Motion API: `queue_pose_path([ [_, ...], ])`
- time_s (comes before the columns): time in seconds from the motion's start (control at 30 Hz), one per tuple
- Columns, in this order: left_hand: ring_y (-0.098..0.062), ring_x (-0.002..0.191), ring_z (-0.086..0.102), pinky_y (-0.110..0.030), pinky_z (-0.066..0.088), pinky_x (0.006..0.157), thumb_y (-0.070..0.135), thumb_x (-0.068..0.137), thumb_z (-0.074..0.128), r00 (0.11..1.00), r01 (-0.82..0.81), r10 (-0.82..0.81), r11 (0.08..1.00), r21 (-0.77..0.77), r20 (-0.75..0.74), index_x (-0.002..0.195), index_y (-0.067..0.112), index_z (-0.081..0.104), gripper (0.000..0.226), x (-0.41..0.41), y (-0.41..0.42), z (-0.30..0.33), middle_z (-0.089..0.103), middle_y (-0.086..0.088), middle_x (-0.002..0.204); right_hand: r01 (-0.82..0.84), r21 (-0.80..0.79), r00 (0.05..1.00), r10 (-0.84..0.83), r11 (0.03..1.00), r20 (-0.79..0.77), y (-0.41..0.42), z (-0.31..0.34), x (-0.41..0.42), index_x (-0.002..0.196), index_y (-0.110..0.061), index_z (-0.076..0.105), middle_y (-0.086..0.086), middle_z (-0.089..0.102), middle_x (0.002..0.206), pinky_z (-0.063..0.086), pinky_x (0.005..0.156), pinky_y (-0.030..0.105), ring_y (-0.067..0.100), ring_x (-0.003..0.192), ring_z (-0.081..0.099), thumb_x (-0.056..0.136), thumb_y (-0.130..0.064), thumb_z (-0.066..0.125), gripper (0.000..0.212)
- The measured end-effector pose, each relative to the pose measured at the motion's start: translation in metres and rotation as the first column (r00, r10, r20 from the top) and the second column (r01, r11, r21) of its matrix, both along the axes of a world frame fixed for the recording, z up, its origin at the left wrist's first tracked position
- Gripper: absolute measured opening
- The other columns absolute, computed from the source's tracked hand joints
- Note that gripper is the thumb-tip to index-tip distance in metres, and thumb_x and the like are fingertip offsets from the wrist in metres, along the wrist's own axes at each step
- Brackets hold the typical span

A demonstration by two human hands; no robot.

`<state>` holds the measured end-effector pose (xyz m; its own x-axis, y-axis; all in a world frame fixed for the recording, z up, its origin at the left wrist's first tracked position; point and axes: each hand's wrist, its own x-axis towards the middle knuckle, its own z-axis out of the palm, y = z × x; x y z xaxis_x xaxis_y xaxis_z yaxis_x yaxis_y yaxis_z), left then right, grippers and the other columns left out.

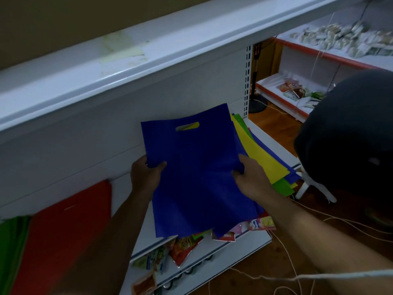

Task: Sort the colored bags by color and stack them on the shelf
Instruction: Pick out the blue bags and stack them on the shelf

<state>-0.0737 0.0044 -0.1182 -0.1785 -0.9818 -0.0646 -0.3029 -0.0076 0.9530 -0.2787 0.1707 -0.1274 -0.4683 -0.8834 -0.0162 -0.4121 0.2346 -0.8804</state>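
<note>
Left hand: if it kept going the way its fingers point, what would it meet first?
Probably only the blue bag the left hand already grips; its fingers point right, toward the right hand.

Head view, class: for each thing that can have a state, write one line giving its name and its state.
Blue non-woven bag with cut-out handle: held flat, gripped at both side edges.
Left hand: grips the bag's left edge.
Right hand: grips its right edge.
Mixed pile of yellow, green and blue bags: unsorted, fanned out on the shelf.
Red bag: lying flat.
</note>
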Motion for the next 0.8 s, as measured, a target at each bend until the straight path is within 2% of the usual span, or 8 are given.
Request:
queue_pose_path([
  [0.13,-0.01,0.089,0.064,-0.025,0.052,0.071,0.019,0.091,0.063,0.997,0.03,-0.031,0.999,-0.019,-0.07,0.098,0.031,0.062,0.014,0.01,0.0,0.015,0.066,0.011,0.097,0.01,-0.033,1.0,-0.01,0.999,0.003,-0.005,0.004,0.007,0.131,-0.019,0.047,-0.007,0.057,0.11,0.057,0.08,0.039,0.009,0.085,0.058,0.099,-0.006,0.045,0.035],
  [0.2,-0.008,0.091,0.062,-0.022,0.049,0.07,0.021,0.095,0.058,0.997,0.036,-0.039,0.998,-0.044,-0.066,0.096,0.034,0.059,0.013,0.02,-0.002,0.023,0.064,0.013,0.097,0.027,-0.049,0.999,-0.025,0.998,0.029,-0.011,0.008,0.015,0.143,-0.023,0.035,-0.005,0.058,0.105,0.057,0.068,0.046,0.018,0.078,0.063,0.099,-0.008,0.046,0.047],
  [0.3,-0.009,0.096,0.059,-0.017,0.046,0.071,0.019,0.095,0.057,0.999,-0.032,0.029,0.995,-0.09,-0.04,0.106,0.027,0.056,0.015,0.043,-0.009,0.031,0.06,0.011,0.107,0.011,-0.07,0.999,-0.014,0.997,-0.042,-0.026,0.013,0.034,0.152,-0.028,0.019,0.004,0.064,0.103,0.044,0.046,0.034,0.019,0.056,0.055,0.099,-0.009,0.048,0.063],
  [0.37,-0.007,0.104,0.054,-0.016,0.045,0.08,0.018,0.094,0.06,0.995,-0.098,0.1,0.988,-0.124,0.01,0.131,0.023,0.047,0.04,0.066,-0.013,0.034,0.051,0.011,0.123,-0.046,-0.061,0.991,0.038,0.997,-0.126,-0.038,0.017,0.054,0.149,-0.027,0.029,0.004,0.058,0.123,0.043,0.051,0.027,0.011,0.062,0.053,0.099,-0.011,0.047,0.055],
  [0.47,-0.006,0.118,0.045,-0.021,0.038,0.097,0.015,0.092,0.062,0.99,-0.136,0.142,0.977,-0.166,0.027,0.15,0.029,0.025,0.07,0.112,-0.019,0.038,0.041,0.011,0.136,-0.119,-0.013,0.977,0.115,0.993,-0.179,-0.054,0.024,0.092,0.142,-0.02,0.041,0.006,0.042,0.143,0.053,0.066,0.034,0.018,0.077,0.058,0.101,-0.015,0.045,0.042],
  [0.53,-0.006,0.124,0.041,-0.019,0.032,0.1,0.014,0.092,0.062,0.983,-0.137,0.158,0.97,-0.2,0.094,0.149,0.028,0.03,0.066,0.146,-0.024,0.04,0.039,0.009,0.144,-0.164,0.016,0.97,0.165,0.986,-0.179,-0.064,0.028,0.122,0.143,-0.019,0.042,0.004,0.039,0.145,0.052,0.071,0.027,0.02,0.084,0.06,0.102,-0.02,0.048,0.042],
  [0.63,-0.007,0.125,0.04,-0.015,0.029,0.099,0.013,0.092,0.061,0.963,-0.178,0.215,0.96,-0.217,0.162,0.14,0.024,0.046,0.051,0.199,-0.029,0.044,0.043,0.002,0.146,-0.233,0.027,0.957,0.234,0.972,-0.173,-0.079,0.033,0.168,0.143,-0.019,0.041,0.002,0.036,0.149,0.044,0.094,0.023,0.022,0.118,0.052,0.1,-0.021,0.052,0.045],
  [0.8,-0.007,0.112,0.046,-0.011,0.037,0.088,0.005,0.09,0.06,0.935,-0.279,0.317,0.934,-0.223,0.159,0.132,0.016,0.055,0.043,0.289,-0.037,0.05,0.052,-0.003,0.135,-0.314,0.027,0.93,0.313,0.949,-0.195,-0.105,0.037,0.249,0.143,-0.018,0.042,0.0,0.04,0.145,0.049,0.09,0.017,0.018,0.107,0.056,0.098,-0.017,0.054,0.046],
])
